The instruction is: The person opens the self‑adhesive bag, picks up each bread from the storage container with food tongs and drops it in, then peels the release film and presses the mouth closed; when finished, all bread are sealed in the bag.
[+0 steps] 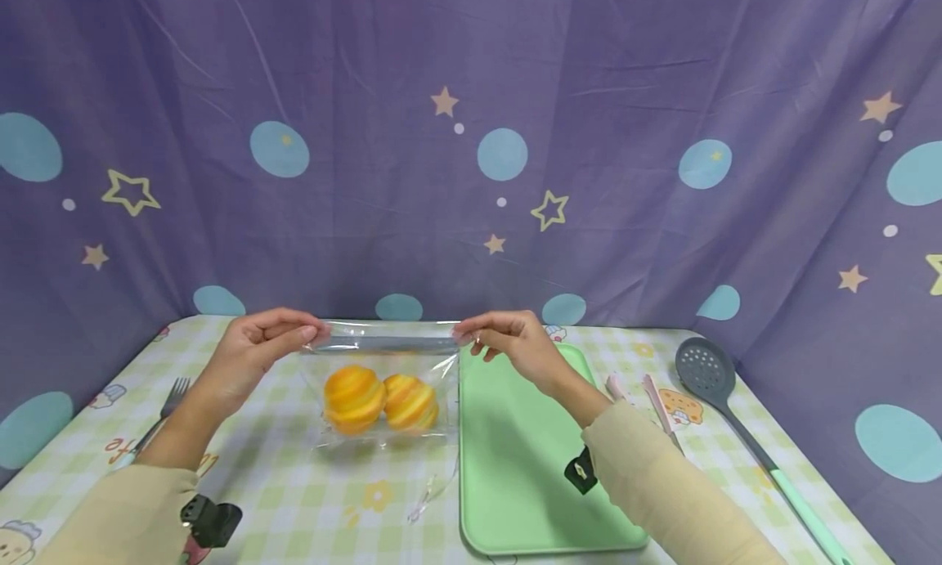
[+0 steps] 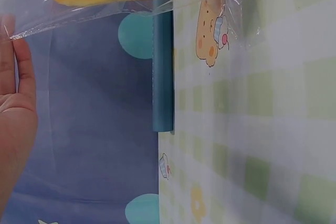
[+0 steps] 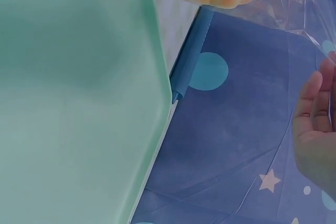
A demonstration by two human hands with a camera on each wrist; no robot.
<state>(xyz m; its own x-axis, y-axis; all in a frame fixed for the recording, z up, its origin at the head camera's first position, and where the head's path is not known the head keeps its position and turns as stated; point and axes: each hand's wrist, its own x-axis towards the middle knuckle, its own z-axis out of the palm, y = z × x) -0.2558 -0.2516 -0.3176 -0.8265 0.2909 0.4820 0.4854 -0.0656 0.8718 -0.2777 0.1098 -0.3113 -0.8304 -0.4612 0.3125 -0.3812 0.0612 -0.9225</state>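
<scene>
A clear plastic bag (image 1: pixel 449 385) hangs between my two hands, its top edge stretched taut. Inside, side by side at the bottom, are two orange-yellow swirled bread buns (image 1: pixel 354 399). My left hand (image 1: pixel 253 348) pinches the bag's upper left corner between thumb and fingers. At the opposite corner, my right hand (image 1: pixel 515 344) pinches the bag the same way. Both wrist views show the bag's lower part with the buns, and part of each hand (image 2: pixel 18 87) (image 3: pixel 317 119) at the frame's side.
Right of the bag lies a green tray (image 1: pixel 515 450), below my right forearm. Farther right are pink-tipped tongs (image 1: pixel 657 397), partly hidden by the sleeve, and a grey slotted skimmer (image 1: pixel 706 369). A fork (image 1: pixel 175 397) lies at left. A long blue roll (image 2: pixel 163 77) sits along the back edge.
</scene>
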